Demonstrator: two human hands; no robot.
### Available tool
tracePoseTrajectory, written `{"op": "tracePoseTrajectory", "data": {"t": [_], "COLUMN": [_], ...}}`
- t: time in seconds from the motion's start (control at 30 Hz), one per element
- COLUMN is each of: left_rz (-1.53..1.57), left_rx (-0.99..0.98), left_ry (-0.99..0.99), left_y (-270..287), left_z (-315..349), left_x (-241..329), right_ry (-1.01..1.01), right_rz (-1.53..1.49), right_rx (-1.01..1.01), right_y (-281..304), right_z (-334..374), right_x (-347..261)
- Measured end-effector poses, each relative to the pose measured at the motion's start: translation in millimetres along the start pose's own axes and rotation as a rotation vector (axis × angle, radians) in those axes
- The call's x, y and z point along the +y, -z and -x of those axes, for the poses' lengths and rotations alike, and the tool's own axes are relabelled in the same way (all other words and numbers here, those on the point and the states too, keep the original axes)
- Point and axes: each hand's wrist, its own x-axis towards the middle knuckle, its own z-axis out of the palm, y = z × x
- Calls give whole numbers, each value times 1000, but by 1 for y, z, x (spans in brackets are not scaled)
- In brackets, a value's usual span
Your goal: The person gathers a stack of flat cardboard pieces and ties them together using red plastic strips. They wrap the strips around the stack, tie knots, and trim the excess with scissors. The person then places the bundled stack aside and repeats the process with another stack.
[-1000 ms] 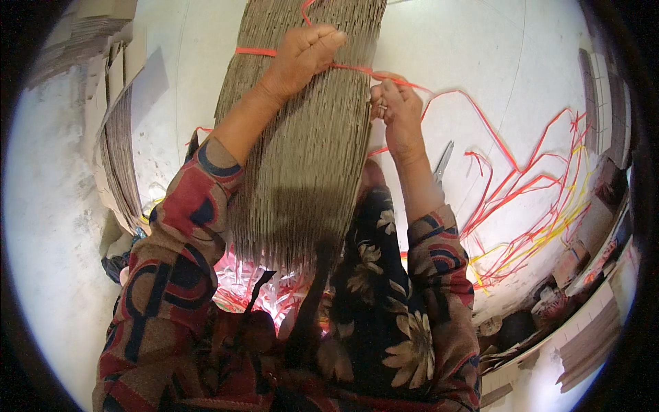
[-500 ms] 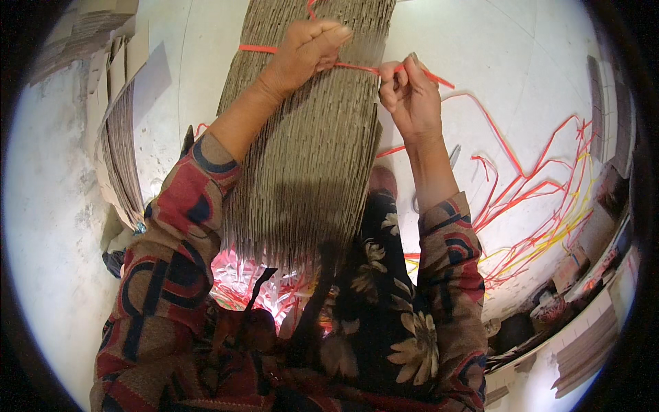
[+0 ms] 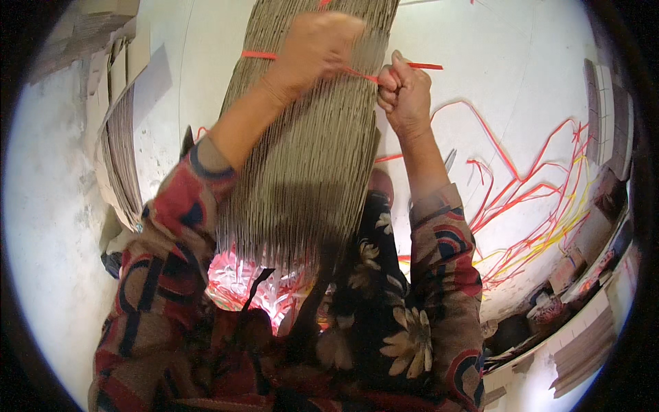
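A thick bundle of stacked corrugated cardboard (image 3: 302,151) lies before me with its ridged edges upward. A red plastic strap (image 3: 259,55) crosses its far part. My left hand (image 3: 319,51), a little blurred, is closed above the bundle, and the strap runs from under it to the right. Just off the bundle's right edge, my right hand (image 3: 406,96) is closed in a fist on the same strap, whose loose end sticks out past the thumb. The length between my hands looks taut. Part of the strap is hidden under the left hand.
Loose red and yellow straps (image 3: 522,178) spread over the pale floor at right. A pointed metal tool (image 3: 450,159), perhaps scissors, lies beside my right forearm. Flat cardboard (image 3: 120,144) stands at left, more cardboard (image 3: 583,350) lies lower right. Bright strap scraps (image 3: 240,278) show below the bundle.
My left hand has shifted slightly up and right over the bundle. My right fist has turned, and the strap's loose end now points more level. The strap between them slopes more.
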Motion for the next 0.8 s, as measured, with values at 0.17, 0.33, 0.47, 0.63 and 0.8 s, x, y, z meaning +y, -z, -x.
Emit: {"op": "tracePoseTrajectory", "data": {"t": [0.17,0.33,0.47,0.63,0.8], "left_rz": [-241,-404,-563,-629,-1083], "left_rx": [-384,-643,-686,-471,-689], "left_ry": [-317,115,-278,-462,-122], "left_y": [-66,-60,-56,-10,6], "left_z": [-36,-78,-88,-60,-35], "left_x": [6,14,-20,11,29], "right_ry": [168,145,187,186,182], "right_rz": [-158,-118,-95,-201,-229], "right_rx": [72,-112,-82,-215,-199], "right_y": [1,5,-4,12,12], "right_z": [4,15,19,17,17], "right_x": [14,11,9,17,15]}}
